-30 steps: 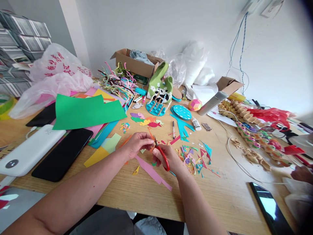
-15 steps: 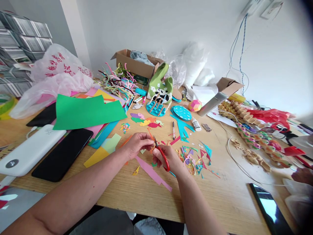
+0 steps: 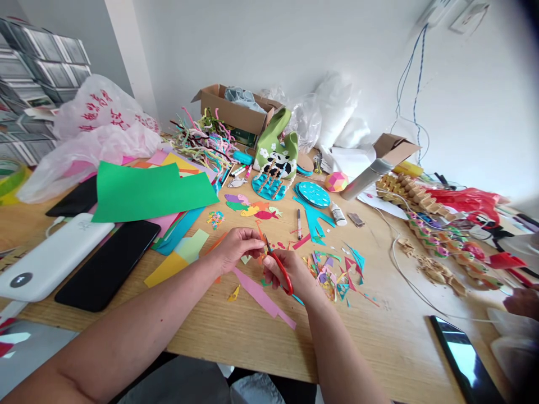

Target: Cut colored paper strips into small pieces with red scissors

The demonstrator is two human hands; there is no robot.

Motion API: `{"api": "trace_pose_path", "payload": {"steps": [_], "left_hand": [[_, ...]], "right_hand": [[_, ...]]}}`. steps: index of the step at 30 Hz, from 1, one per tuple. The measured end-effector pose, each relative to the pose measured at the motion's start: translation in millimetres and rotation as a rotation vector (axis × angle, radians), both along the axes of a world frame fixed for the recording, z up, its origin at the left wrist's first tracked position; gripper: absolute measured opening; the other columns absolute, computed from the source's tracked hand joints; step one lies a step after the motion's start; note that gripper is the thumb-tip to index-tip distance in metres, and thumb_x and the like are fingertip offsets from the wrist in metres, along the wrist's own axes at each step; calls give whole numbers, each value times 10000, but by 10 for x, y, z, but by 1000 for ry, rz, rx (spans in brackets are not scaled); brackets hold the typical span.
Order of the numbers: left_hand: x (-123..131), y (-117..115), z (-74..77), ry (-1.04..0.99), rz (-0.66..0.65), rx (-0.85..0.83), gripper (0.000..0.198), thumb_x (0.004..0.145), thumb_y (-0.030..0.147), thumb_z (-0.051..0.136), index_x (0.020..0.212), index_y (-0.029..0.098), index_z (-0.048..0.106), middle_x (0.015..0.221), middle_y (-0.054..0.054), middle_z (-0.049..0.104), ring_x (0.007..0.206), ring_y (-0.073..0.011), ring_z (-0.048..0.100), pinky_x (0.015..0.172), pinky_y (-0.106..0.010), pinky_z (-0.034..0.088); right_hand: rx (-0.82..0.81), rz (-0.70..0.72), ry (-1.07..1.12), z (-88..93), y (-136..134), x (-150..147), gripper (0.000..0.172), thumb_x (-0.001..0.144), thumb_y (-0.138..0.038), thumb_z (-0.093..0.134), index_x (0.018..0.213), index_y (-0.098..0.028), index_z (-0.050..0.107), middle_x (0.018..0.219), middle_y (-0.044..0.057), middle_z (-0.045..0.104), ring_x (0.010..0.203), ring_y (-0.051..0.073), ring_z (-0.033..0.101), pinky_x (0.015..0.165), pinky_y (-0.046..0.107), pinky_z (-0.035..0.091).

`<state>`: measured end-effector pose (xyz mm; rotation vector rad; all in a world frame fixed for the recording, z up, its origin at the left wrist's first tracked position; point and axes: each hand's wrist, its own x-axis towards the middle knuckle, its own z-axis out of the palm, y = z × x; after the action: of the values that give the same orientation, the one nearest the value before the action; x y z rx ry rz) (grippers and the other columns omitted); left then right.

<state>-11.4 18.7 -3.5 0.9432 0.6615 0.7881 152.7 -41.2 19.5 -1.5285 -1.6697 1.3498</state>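
My right hand (image 3: 292, 273) grips red-handled scissors (image 3: 283, 270), their dark blades pointing up and left at my left fingertips. My left hand (image 3: 236, 248) is closed in a pinch on a thin piece of orange paper (image 3: 259, 226), which pokes out above the fingers by the blade tips. How much paper the fingers cover I cannot tell. Under my hands lies a long pink paper strip (image 3: 263, 297). Beyond them are several cut paper fish (image 3: 250, 210) and a small heap of coloured bits (image 3: 216, 219). Paper scraps (image 3: 332, 272) lie right of my right hand.
Green paper (image 3: 151, 193) tops a stack of coloured sheets at left, near a white power bank (image 3: 46, 261) and a black phone (image 3: 107, 266). Blue discs (image 3: 314, 194), a pen (image 3: 298, 224) and a glue bottle (image 3: 338, 214) lie beyond. Another person's hand (image 3: 522, 303) shows at right.
The scissors and my right hand have shifted very slightly. My left hand keeps its pinch on the orange paper, and the things on the table stay where they were.
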Motion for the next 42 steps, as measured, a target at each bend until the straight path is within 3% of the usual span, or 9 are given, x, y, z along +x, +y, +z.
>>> {"api": "trace_pose_path", "payload": {"steps": [6, 42], "left_hand": [[-4, 12, -2, 19, 50, -25, 170, 626, 264, 724, 688, 138, 629, 620, -9, 624, 566, -103, 545, 579, -247, 402], [3, 8, -21, 10, 28, -24, 157, 620, 249, 736, 691, 132, 658, 612, -5, 626, 552, -98, 542, 585, -248, 411]], "right_hand": [[-2, -7, 1, -14, -2, 8, 421, 812, -547, 611, 671, -155, 549, 533, 25, 624, 401, 114, 545, 351, 178, 337], [-16, -9, -5, 4, -2, 0, 446, 788, -574, 620, 667, -150, 551, 522, 15, 605, 398, 112, 540, 350, 183, 344]]}}
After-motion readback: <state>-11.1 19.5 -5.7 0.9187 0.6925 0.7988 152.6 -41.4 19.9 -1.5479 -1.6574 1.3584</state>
